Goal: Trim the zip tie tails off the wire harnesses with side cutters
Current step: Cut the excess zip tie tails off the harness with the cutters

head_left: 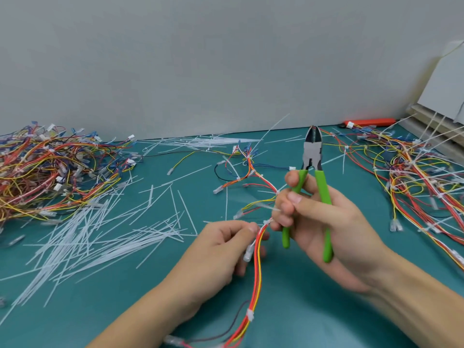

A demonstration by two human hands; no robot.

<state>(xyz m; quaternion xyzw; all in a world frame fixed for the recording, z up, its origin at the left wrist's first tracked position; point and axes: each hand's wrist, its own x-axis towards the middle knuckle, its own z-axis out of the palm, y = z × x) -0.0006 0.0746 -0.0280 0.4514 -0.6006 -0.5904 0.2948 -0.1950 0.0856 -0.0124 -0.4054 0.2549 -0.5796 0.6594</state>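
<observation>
1. Head view: right hand (324, 217) curled round the green-handled side cutters (312, 156), steel jaws pointing up and nearly closed, well above the tie
2. Left hand (226, 249) fingers pinch the red-yellow harness (258, 259); its thin, translucent zip tie tail (270, 207) sits just left of the cutter handles, running crosswise

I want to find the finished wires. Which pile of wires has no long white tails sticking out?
The pile on the left. Its ties look cut short, with loose white tails lying beside it, while the pile on the right bristles with long uncut tails.

Teal table (288, 285), grey wall (200, 59), orange tool (366, 121) (type unclear), white sheets (442, 89)
</observation>
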